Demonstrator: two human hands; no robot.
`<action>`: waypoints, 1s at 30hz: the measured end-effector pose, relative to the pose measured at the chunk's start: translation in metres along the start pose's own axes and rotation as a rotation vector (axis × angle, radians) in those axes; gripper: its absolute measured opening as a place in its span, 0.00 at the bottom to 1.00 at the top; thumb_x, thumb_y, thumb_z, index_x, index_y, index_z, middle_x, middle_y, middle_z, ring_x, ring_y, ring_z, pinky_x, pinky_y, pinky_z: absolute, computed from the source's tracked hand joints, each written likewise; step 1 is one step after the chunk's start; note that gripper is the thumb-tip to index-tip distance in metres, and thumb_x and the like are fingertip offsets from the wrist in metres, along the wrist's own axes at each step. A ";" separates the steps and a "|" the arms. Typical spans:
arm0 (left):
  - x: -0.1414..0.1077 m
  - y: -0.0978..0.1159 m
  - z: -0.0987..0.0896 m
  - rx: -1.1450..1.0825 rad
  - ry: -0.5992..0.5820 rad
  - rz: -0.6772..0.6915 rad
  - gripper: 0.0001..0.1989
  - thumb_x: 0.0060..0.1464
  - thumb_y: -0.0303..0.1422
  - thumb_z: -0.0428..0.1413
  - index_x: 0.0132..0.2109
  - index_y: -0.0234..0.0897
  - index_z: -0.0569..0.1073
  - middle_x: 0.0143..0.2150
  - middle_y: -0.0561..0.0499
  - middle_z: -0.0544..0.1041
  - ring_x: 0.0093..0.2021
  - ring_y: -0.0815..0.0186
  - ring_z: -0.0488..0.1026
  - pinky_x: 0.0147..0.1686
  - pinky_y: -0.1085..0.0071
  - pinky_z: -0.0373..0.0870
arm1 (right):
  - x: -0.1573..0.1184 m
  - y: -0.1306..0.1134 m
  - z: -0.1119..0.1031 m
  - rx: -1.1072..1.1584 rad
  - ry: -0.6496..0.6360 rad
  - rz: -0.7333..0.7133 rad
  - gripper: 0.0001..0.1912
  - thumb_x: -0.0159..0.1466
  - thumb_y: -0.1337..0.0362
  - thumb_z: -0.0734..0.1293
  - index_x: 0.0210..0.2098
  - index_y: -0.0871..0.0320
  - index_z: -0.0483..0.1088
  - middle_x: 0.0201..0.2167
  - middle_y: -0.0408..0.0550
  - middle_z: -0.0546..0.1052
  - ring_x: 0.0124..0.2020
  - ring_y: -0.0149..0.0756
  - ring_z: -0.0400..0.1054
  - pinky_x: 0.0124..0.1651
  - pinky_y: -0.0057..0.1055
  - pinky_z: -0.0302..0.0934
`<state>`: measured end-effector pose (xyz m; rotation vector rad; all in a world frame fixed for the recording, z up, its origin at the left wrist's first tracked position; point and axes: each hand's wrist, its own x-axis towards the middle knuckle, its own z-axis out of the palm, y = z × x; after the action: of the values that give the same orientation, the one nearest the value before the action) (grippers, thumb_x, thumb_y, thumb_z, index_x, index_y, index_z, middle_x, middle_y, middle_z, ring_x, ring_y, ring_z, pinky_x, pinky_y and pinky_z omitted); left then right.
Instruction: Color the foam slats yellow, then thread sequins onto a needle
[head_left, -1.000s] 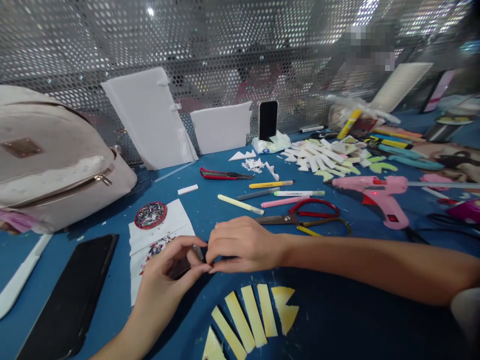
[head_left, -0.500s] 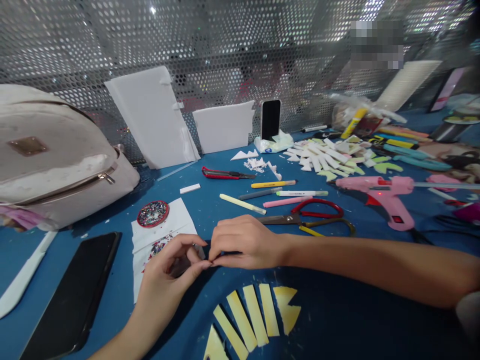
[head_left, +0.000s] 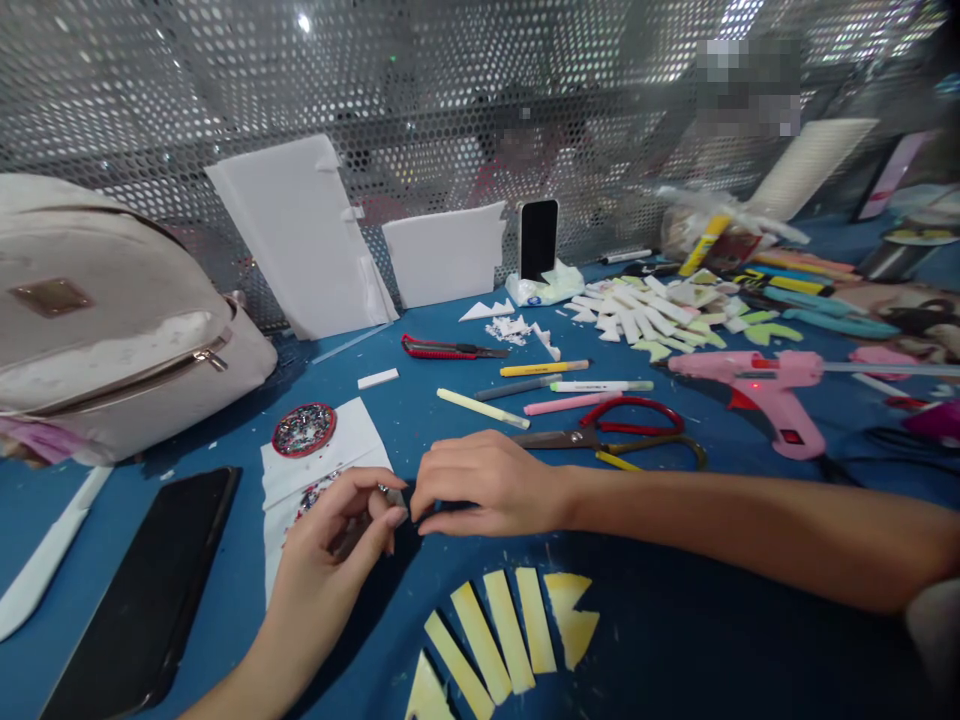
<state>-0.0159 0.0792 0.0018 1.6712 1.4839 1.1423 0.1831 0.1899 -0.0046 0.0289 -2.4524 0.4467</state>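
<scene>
My left hand (head_left: 337,540) hovers beside a white paper sheet (head_left: 367,425). Its index finger and thumb are apart, the other fingers curl behind the thumb, and I see nothing held. My right hand (head_left: 487,485) is just to its right, with thumb and fingertips close together in a pinch; whatever may be between them is hidden. Below the hands, yellow-tinted foam strips (head_left: 506,630) lie fanned out between a pointed foam piece (head_left: 429,690) and a notched, tail-like foam piece (head_left: 574,620). Scissors (head_left: 562,440) with red and brown handles lie just beyond my right hand.
A round red-rimmed dish of glitter (head_left: 304,430) sits on the paper. A black phone (head_left: 150,590) and a backpack (head_left: 135,320) are at left. Markers (head_left: 480,408), a red cutter (head_left: 450,347), foam scraps (head_left: 637,310) and a pink glue gun (head_left: 784,390) lie beyond and right.
The fingertips of my two hands, which met before, are now slightly apart. My left thumb has drawn back to the left. The foam pieces lie as before.
</scene>
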 end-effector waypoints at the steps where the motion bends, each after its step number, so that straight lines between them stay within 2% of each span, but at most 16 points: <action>1: 0.000 0.000 0.000 -0.003 -0.008 0.000 0.04 0.64 0.34 0.56 0.45 0.42 0.73 0.25 0.60 0.71 0.24 0.72 0.71 0.26 0.79 0.68 | 0.000 0.000 0.000 -0.003 -0.005 -0.002 0.08 0.72 0.62 0.66 0.41 0.60 0.74 0.38 0.46 0.79 0.40 0.33 0.70 0.43 0.27 0.62; 6: 0.000 0.004 0.002 0.027 0.000 0.062 0.04 0.64 0.32 0.56 0.46 0.41 0.73 0.24 0.60 0.71 0.24 0.71 0.73 0.26 0.77 0.68 | -0.002 0.001 0.001 -0.029 -0.029 -0.011 0.09 0.73 0.60 0.65 0.42 0.59 0.74 0.39 0.46 0.79 0.41 0.32 0.70 0.43 0.27 0.61; 10: -0.002 0.005 0.002 0.083 -0.001 0.136 0.05 0.64 0.29 0.56 0.46 0.42 0.73 0.24 0.60 0.73 0.24 0.71 0.73 0.28 0.77 0.69 | 0.000 0.000 0.000 0.030 0.018 0.016 0.08 0.73 0.63 0.65 0.39 0.59 0.74 0.37 0.47 0.78 0.39 0.32 0.70 0.42 0.28 0.61; 13: -0.008 0.003 0.001 0.115 0.008 0.224 0.09 0.64 0.27 0.56 0.48 0.44 0.73 0.25 0.60 0.74 0.26 0.70 0.75 0.32 0.77 0.71 | 0.002 -0.001 -0.003 0.181 0.111 0.148 0.04 0.70 0.66 0.67 0.38 0.59 0.73 0.34 0.46 0.77 0.37 0.32 0.69 0.42 0.28 0.62; 17: -0.013 0.002 -0.001 0.162 -0.012 0.355 0.13 0.62 0.23 0.57 0.49 0.46 0.73 0.28 0.59 0.75 0.29 0.70 0.76 0.37 0.75 0.72 | 0.005 -0.001 -0.007 0.336 0.289 0.439 0.03 0.68 0.67 0.67 0.36 0.59 0.71 0.33 0.43 0.75 0.33 0.29 0.67 0.34 0.25 0.60; 20: -0.014 0.004 -0.001 0.183 -0.045 0.415 0.12 0.61 0.23 0.57 0.47 0.45 0.74 0.28 0.58 0.76 0.29 0.69 0.75 0.38 0.73 0.71 | 0.005 0.001 -0.007 0.426 0.381 0.545 0.04 0.70 0.66 0.65 0.37 0.59 0.69 0.33 0.42 0.73 0.33 0.28 0.68 0.35 0.25 0.62; 23: -0.012 0.004 -0.001 0.180 -0.064 0.421 0.12 0.62 0.22 0.57 0.47 0.45 0.74 0.29 0.58 0.76 0.29 0.69 0.75 0.38 0.73 0.71 | 0.004 0.002 -0.007 0.411 0.410 0.545 0.04 0.70 0.66 0.64 0.38 0.59 0.68 0.33 0.42 0.72 0.34 0.30 0.68 0.39 0.27 0.63; 26: -0.011 0.004 -0.001 0.188 -0.040 0.384 0.11 0.62 0.23 0.57 0.46 0.45 0.74 0.28 0.58 0.76 0.29 0.68 0.76 0.37 0.73 0.72 | 0.003 0.003 -0.008 0.251 0.387 0.479 0.02 0.70 0.68 0.64 0.41 0.58 0.69 0.38 0.46 0.74 0.41 0.34 0.67 0.46 0.32 0.62; 28: -0.010 0.003 -0.001 0.185 -0.002 0.328 0.09 0.62 0.25 0.56 0.46 0.45 0.75 0.27 0.58 0.76 0.28 0.68 0.76 0.35 0.74 0.72 | 0.004 0.002 -0.008 0.146 0.335 0.365 0.04 0.70 0.69 0.64 0.44 0.58 0.69 0.43 0.48 0.76 0.46 0.37 0.67 0.52 0.36 0.61; 30: -0.008 0.003 0.000 0.183 0.034 0.252 0.06 0.63 0.27 0.56 0.45 0.43 0.75 0.26 0.58 0.76 0.26 0.68 0.76 0.31 0.75 0.72 | 0.004 0.002 -0.007 0.106 0.228 0.207 0.06 0.70 0.66 0.66 0.46 0.58 0.69 0.45 0.50 0.77 0.48 0.38 0.68 0.56 0.38 0.60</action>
<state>-0.0150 0.0704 0.0029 2.0193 1.4662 1.1998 0.1841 0.1942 0.0026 -0.2220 -2.2136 0.6347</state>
